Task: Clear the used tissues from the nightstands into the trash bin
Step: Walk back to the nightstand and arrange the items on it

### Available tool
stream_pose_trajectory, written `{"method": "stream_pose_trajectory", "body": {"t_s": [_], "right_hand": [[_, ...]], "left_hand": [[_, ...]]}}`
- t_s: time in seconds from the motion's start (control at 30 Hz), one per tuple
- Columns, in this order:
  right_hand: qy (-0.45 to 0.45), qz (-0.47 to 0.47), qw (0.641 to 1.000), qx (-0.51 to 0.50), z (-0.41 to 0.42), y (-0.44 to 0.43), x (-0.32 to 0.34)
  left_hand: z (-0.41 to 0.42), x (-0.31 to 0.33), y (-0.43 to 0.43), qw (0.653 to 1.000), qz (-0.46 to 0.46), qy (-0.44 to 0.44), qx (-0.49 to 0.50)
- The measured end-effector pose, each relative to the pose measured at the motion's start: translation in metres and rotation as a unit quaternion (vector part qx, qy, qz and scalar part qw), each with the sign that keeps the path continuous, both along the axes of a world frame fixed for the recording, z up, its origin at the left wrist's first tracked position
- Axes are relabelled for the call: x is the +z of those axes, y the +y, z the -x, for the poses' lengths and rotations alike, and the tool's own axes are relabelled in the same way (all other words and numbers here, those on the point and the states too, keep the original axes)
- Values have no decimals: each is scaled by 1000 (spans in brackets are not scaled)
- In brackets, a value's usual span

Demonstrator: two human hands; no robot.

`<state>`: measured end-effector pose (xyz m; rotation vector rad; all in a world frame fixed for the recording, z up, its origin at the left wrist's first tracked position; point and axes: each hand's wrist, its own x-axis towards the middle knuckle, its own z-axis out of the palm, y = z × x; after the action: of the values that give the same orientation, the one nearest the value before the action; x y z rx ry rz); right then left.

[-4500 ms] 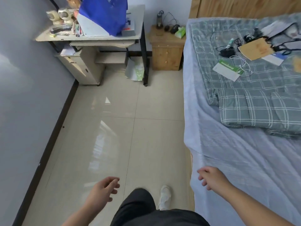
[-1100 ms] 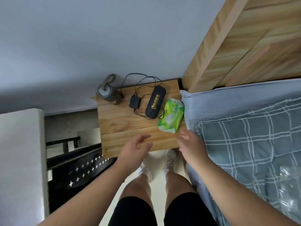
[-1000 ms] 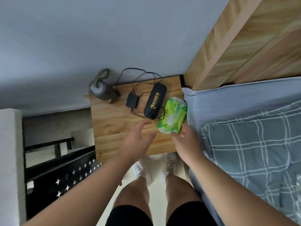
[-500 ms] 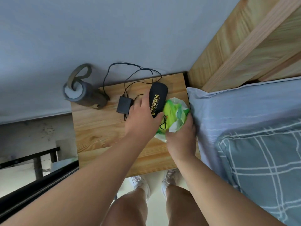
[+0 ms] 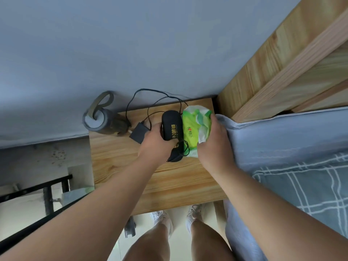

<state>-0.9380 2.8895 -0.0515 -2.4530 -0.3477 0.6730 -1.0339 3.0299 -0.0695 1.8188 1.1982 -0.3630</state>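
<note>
left hand [image 5: 158, 143] curled round black oval glasses case [image 5: 172, 127], right hand [image 5: 213, 147] clutching green plastic tissue pack [image 5: 191, 129]; we fear looped black cable [image 5: 185, 148] snagging on lift

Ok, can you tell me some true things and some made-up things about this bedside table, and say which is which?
1. The left grip holds the black glasses case. True.
2. The right grip holds a grey bottle. False: it grips the green tissue pack.
3. The tissue pack lies between the glasses case and the bed. True.
4. The nightstand is white plastic. False: it is wood.
5. The black adapter lies on the bed. False: it sits on the nightstand, left of the glasses case.
</note>
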Motion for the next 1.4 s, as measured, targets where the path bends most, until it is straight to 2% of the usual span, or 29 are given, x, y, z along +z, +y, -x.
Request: {"method": "stream_pose_trajectory", "body": {"t_s": [0.1,0.23,0.4,0.53,0.63,0.73,0.83,0.93,1.03,1.2,1.27,1.33,1.4], "right_hand": [[0,-28,999,-46,-12,10,1],[-16,-7,995,-101,-10,21,-1],[-17,-13,994,-108,-12,30,-1],[-3,16,997,-76,-17,33,0],[-21,32,998,-44,-17,33,0],[-43,77,996,10,-21,33,-5],[-13,103,994,33,-27,33,-14],[-8,120,992,47,-29,34,-19],[-1,106,994,31,-30,37,-15],[-70,59,994,62,-27,31,12],[-91,41,992,80,-21,27,25],[-134,9,985,107,-11,21,36],[-142,-29,981,126,6,11,39]], "left_hand": [[-6,-1,-2,999,3,-29,11],[-14,-2,-4,998,8,-55,16],[-24,-4,-7,991,58,-97,67],[-33,-4,-11,991,55,-102,66],[-32,-2,-15,994,16,-99,52],[-31,0,-22,997,-15,-72,36],[-31,-2,-25,998,-40,-38,-3],[-32,-1,-21,999,-23,-36,-12],[-29,4,-14,998,-4,-44,-36],[-9,15,-7,991,6,-77,-109],[9,21,-6,986,-45,-101,-125],[31,24,0,973,-149,-122,-126],[50,23,7,956,-239,-106,-136]]}}
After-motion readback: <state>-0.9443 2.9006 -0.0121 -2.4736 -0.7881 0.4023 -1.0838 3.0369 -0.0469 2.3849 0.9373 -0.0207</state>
